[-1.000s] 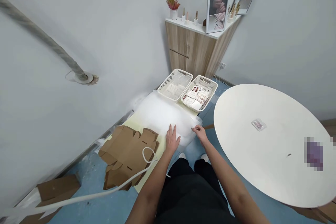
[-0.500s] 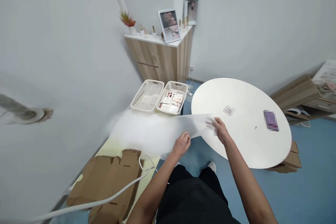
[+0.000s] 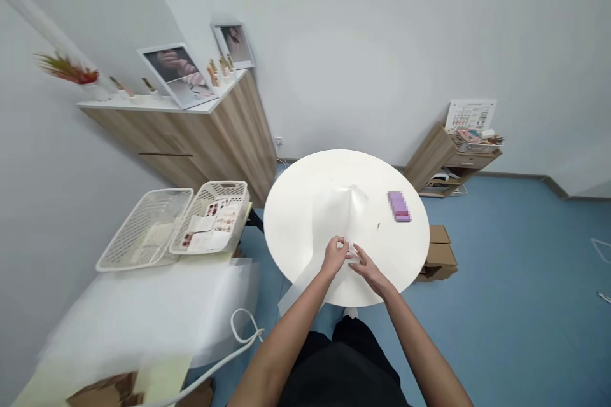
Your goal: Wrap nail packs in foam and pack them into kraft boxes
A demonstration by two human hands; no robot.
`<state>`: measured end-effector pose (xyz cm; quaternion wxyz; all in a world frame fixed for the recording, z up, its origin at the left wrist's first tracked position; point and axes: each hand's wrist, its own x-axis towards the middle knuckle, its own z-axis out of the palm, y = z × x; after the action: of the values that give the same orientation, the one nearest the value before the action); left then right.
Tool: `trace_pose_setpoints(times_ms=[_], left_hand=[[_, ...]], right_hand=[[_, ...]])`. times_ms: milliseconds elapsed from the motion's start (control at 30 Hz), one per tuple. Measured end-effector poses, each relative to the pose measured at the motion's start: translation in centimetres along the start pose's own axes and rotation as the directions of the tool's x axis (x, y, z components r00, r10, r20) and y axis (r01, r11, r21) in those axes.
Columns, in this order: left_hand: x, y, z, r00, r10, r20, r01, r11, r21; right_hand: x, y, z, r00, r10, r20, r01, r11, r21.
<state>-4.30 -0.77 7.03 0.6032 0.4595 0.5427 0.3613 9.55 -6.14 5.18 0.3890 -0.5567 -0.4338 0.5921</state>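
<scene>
Translucent white sheet lies across round white table, centre of frame. My left hand, right hand close together at sheet; can't tell grip. Gathering step, seemingly; next move calls for steady fingers.

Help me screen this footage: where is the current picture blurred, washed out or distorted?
Head view: the potted plant and leftmost basket look smeared, while the left hand and right hand are sharper; the translucent sheet pales into the white round tabletop; the purple item is pixelated; wide-angle stretch seems to slant the wood-grain cabinet.
</scene>
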Motion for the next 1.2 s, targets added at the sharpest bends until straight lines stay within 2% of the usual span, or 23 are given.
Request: trace_pose_setpoints(times_ms=[67, 167, 233, 300, 400, 500, 567, 700, 833, 967, 1033, 1100, 1200], left_hand=[[1.7, -0.3, 3.2, 0.999, 0.001, 0.032, -0.002, 0.999, 0.048], [3.7, -0.7, 7.3, 0.998, 0.048, 0.033, -0.051, 0.995, 0.088], [4.6, -0.9, 8.9, 0.994, 0.106, 0.027, -0.108, 0.986, 0.131], [5.1, -1.1, 9.2, 0.983, 0.180, 0.022, -0.180, 0.961, 0.211], [5.5, -1.7, 7.6, 0.960, 0.281, -0.003, -0.261, 0.897, 0.356], [6.1, -2.7, 4.4, 0.942, 0.332, -0.050, -0.257, 0.808, 0.530], [7.0, -3.3, 2.3, 0.933, 0.357, -0.053, -0.237, 0.716, 0.657], [10.0, -4.0, -1.0, 0.942, 0.336, 0.007, -0.197, 0.536, 0.821], [13.6, -3.5, -2.5, 0.953, 0.298, 0.059, -0.192, 0.443, 0.875], [16.7, -2.4, -3.4, 0.962, 0.207, 0.175, -0.234, 0.310, 0.921], [18.0, -1.8, -3.8, 0.947, 0.155, 0.282, -0.311, 0.215, 0.926], [19.2, -1.1, -4.3, 0.922, 0.097, 0.375, -0.386, 0.148, 0.911], [20.5, -0.2, -4.9, 0.903, 0.052, 0.427, -0.431, 0.118, 0.895]], right_hand=[[0.1, 1.1, -2.1, 1.000, -0.001, 0.015, 0.001, 1.000, -0.001], [1.4, 2.2, -5.1, 0.988, 0.071, -0.138, -0.080, 0.995, -0.056], [2.7, 2.6, -7.1, 0.956, 0.124, -0.268, -0.153, 0.984, -0.090], [4.3, 2.7, -8.8, 0.934, 0.131, -0.331, -0.178, 0.977, -0.115], [6.5, 2.4, -10.5, 0.922, 0.105, -0.373, -0.179, 0.969, -0.172], [8.2, 2.2, -11.2, 0.908, 0.117, -0.402, -0.221, 0.950, -0.221], [9.1, 2.3, -11.4, 0.901, 0.131, -0.414, -0.246, 0.939, -0.239], [10.6, 3.0, -11.3, 0.901, 0.122, -0.417, -0.248, 0.932, -0.265], [11.7, 3.7, -10.8, 0.889, 0.051, -0.455, -0.241, 0.897, -0.372], [11.1, 4.1, -10.6, 0.789, -0.212, -0.576, -0.231, 0.767, -0.599], [9.9, 4.3, -10.5, 0.773, -0.324, -0.545, -0.215, 0.674, -0.707], [8.1, 4.6, -10.2, 0.811, -0.393, -0.433, -0.157, 0.567, -0.809], [5.1, 5.3, -9.4, 0.894, -0.392, -0.217, -0.048, 0.398, -0.916]])
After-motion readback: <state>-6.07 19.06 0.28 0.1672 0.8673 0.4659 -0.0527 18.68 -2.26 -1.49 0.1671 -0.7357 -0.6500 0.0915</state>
